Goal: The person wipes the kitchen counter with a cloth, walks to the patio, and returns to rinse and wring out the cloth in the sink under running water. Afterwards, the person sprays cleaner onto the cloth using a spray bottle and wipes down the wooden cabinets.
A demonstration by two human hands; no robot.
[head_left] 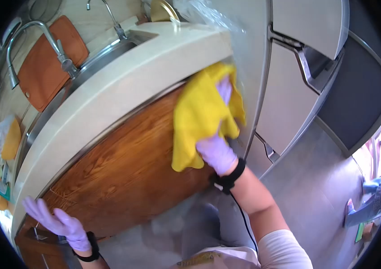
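Note:
A yellow cloth (199, 107) hangs from my right hand (217, 152), against the right end of the brown wooden cabinet front (123, 166), just under the pale counter edge. Lilac gloved fingers show through the folds of the cloth, and part of the hand is hidden by it. My left hand (60, 224), also in a lilac glove, is at the lower left with its fingers spread and nothing in it, near the cabinet's left end. Black bands circle both wrists.
The pale counter (123, 85) holds a sink (127, 45), a faucet (65, 62) and an orange cutting board (51, 62). A fridge (284, 94) with metal handles stands at the right. Another person's leg (365, 210) shows at the far right.

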